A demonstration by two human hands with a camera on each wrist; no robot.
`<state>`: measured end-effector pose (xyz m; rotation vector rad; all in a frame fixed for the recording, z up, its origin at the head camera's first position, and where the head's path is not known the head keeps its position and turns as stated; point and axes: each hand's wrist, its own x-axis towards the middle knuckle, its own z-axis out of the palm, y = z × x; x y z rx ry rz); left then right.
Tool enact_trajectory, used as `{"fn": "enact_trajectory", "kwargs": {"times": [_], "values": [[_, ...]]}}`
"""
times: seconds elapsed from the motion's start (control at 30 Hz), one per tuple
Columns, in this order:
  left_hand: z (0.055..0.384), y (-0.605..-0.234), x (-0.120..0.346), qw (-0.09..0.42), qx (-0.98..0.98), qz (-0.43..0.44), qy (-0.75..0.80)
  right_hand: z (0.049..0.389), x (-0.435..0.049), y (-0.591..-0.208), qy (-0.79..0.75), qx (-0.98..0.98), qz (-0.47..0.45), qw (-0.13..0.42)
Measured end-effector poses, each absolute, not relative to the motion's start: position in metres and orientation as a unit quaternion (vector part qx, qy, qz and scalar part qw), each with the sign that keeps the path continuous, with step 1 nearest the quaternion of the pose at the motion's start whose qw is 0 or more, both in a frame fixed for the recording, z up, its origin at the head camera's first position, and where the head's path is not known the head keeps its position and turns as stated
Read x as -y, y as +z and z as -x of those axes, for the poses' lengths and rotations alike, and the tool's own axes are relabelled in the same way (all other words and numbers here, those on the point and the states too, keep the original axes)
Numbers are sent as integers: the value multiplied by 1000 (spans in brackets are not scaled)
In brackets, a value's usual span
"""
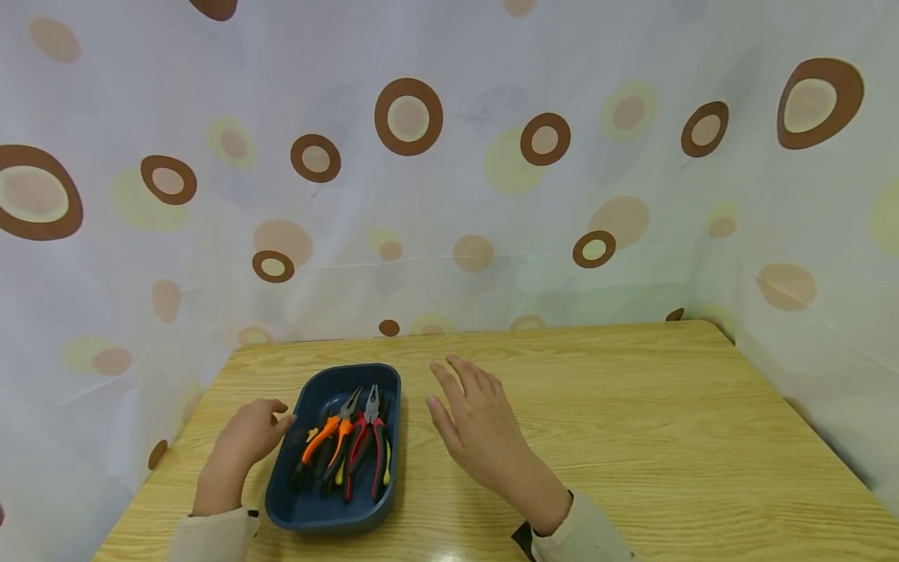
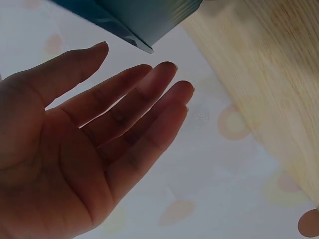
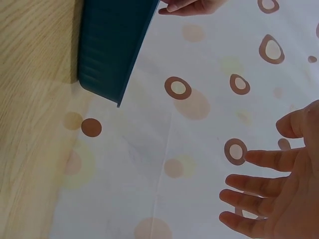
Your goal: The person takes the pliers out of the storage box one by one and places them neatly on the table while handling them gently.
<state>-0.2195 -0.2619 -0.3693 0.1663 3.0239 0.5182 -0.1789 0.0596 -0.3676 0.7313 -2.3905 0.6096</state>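
Observation:
A dark blue rectangular bin stands on the left of the table, holding several pliers. On top lie orange-and-black needle-nose pliers and red-and-black combination pliers; black and yellow handles show partly beneath them. My left hand is beside the bin's left rim, its fingers loosely bent. In the left wrist view a small gap separates these fingers from the bin. To the right of the bin, my right hand hovers with fingers spread, holding nothing; its palm also shows in the right wrist view.
The light wooden table extends far to the right of the bin. A white curtain with brown and yellow circles hangs behind the table and along both sides.

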Motion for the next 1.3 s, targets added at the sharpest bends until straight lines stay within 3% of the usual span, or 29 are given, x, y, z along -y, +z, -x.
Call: {"fn": "enact_trajectory", "kwargs": {"times": [0.33,0.73,1.3], "values": [[224,-378,266,35,-975,-82,206,179,-57,-369,223,895,-273,272],[222,-387,272,69,-950,-53,301,179,-52,-371,223,897,-276,265],[224,-392,275,67,-956,-37,285,181,-39,-372,237,897,-291,233]]}}
